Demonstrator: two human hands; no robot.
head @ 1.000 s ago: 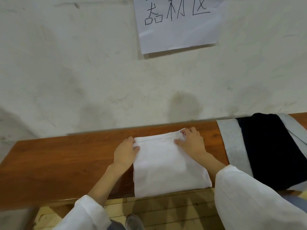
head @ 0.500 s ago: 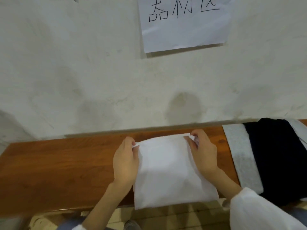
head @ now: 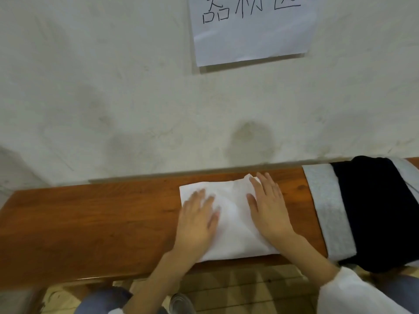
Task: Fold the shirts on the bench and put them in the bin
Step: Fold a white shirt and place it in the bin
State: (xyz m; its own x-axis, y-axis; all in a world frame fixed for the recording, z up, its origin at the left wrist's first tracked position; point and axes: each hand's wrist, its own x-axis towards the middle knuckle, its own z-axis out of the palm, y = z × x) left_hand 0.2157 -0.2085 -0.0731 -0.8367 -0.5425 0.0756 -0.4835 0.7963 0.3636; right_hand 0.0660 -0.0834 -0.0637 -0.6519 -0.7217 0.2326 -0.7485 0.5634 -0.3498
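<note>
A white shirt (head: 231, 214), folded into a small rectangle, lies on the brown wooden bench (head: 90, 223) against the wall. My left hand (head: 197, 223) lies flat on its left half with fingers spread. My right hand (head: 267, 209) presses flat on its right half, fingertips near the far right corner. To the right, a black shirt (head: 376, 214) lies on top of a grey shirt (head: 324, 211), both draped across the bench. No bin is in view.
A plastered wall rises directly behind the bench, with a handwritten paper sheet (head: 249, 30) taped high up. Below the bench's front edge I see tiled floor (head: 244, 288), my knees and a shoe (head: 181, 302).
Both hands pinched the shirt's far corners half a second ago. Now they have let go and lie flat on the shirt, which is folded shorter and no longer hangs over the front edge.
</note>
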